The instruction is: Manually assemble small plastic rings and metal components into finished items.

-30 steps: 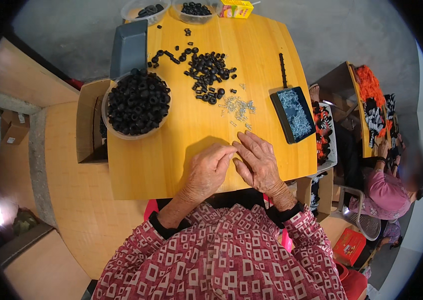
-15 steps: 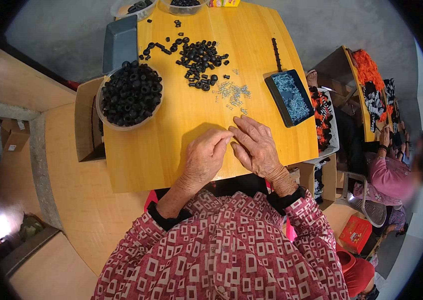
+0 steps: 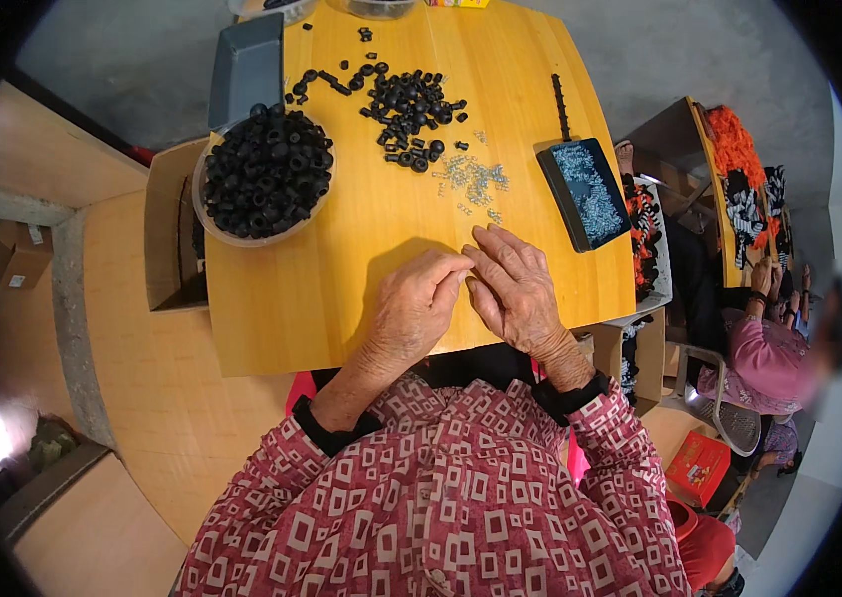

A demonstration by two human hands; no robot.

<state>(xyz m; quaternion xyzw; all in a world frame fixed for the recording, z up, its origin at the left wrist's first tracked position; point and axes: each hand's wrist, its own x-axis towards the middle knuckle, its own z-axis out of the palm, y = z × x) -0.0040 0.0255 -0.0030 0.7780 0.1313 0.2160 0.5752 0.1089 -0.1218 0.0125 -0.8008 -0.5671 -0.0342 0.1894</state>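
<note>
Bowl [image 3: 210, 214] of black rubber rings at ten o'clock on yellow table [image 3: 341, 289], full, same station as half a second ago. Grey tray [image 3: 245, 68] just above it, at eleven o'clock. Loose black rings [image 3: 406, 104] scattered at twelve o'clock, well apart from both hands. Small silver parts [image 3: 471, 179] strewn just beyond fingertips, at one o'clock of hands. Left hand [image 3: 411, 313] at near table edge, fingers curled, thumb and forefinger pressed together toward right hand; item pinched too small to tell. Right hand [image 3: 516, 294] touching left at fingertips, fingers extended and closed together over same spot. Both hands unchanged in posture against preceding views; apparent slide of table contents toward lower frame owed to head tilt, not to handling. Judged: fine fitting work between fingertips continuing, no fresh piece drawn from either pile. Dark tray [image 3: 580, 194] of silver parts at two o'clock, untouched.
</note>
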